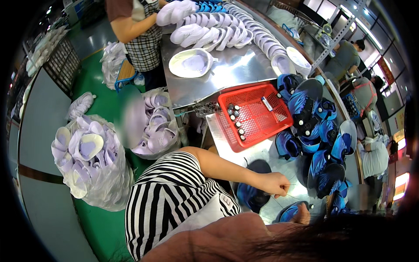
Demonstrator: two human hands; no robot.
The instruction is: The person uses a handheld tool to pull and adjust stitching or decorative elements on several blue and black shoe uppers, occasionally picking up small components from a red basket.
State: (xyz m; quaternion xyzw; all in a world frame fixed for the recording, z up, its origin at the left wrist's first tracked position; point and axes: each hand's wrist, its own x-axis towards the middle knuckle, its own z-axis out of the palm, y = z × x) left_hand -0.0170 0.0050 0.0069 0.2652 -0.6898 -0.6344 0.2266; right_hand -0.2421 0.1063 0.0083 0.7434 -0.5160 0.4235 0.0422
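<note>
My left hand [276, 184] is closed in a pinch above the metal tabletop. A thin line, perhaps thread, shows at its fingertips, but what it holds is too fine to name. Close by at the lower edge, my right hand [302, 215] grips a blue shoe [288, 212]; hair hides part of that hand. Beneath my left forearm lies another blue-and-black shoe [252, 194], partly covered by the arm. A pile of blue-and-black shoes [312, 131] fills the right side of the table.
Beyond my left arm stands a red plastic basket [255, 114] holding a white marker [267, 104] and several small black-and-white pieces. White shoe uppers [209, 35] line the far table, where a co-worker [139, 39] stands. Bags of pale uppers [94, 161] sit on the green floor.
</note>
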